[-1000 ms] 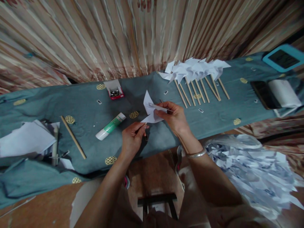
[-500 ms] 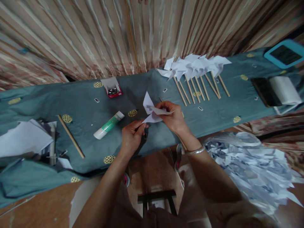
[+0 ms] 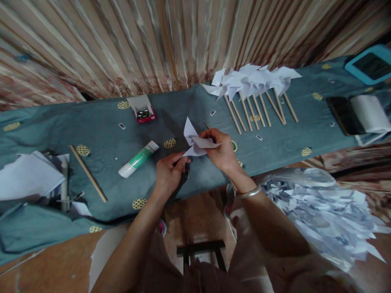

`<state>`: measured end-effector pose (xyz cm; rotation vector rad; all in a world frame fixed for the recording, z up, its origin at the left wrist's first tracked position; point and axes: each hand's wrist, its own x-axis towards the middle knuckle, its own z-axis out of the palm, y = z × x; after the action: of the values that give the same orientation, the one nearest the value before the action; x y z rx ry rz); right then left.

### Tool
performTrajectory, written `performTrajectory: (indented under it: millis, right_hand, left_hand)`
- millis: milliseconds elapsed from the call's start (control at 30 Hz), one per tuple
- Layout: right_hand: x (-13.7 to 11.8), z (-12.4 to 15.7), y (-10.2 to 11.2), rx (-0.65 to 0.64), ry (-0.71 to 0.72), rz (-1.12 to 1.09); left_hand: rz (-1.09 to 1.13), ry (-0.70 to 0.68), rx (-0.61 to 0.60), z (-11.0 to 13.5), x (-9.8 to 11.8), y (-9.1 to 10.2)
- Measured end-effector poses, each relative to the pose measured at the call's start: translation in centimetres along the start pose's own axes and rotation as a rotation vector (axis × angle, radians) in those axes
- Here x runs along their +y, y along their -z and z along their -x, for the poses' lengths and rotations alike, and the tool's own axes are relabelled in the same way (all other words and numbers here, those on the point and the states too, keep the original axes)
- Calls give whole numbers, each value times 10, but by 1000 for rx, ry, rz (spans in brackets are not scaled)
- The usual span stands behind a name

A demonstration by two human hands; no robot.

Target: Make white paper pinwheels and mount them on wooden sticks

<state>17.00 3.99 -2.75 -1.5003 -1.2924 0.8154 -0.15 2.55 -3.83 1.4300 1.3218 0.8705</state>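
Between my hands, above the front middle of the table, is a white paper pinwheel (image 3: pixel 195 145) with pointed, folded blades. My right hand (image 3: pixel 220 149) is closed around its right side, fingers partly hidden by the paper. My left hand (image 3: pixel 171 171) pinches the tip of the lower left blade between thumb and fingers. A white and green glue tube (image 3: pixel 138 159) lies left of my left hand. Farther back stands an open red and white box (image 3: pixel 143 113) of small shiny metal pieces. Several finished-looking pinwheels (image 3: pixel 250 81) on wooden sticks lie in a row at the back right.
A loose wooden stick (image 3: pixel 88 173) and a stack of white paper (image 3: pixel 30 177) lie on the left of the green tablecloth (image 3: pixel 171 203). A dark phone (image 3: pixel 345 116) and a blue-framed tablet (image 3: pixel 371 65) are far right. A bag of paper scraps (image 3: pixel 320 215) sits below the right edge.
The camera view has shifted slightly. Both hands keep hold of the paper pinwheel in nearly the same position.
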Motion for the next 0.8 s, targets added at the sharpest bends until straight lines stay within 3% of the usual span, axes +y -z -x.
performTrajectory:
  millis: [433, 800]
  right_hand:
    - [1, 0, -5, 34, 38, 127]
    - [6, -7, -3, -20, -18, -34]
  left_hand:
    - [28, 47, 14, -2, 2, 0]
    - [45, 43, 9, -2, 5, 0]
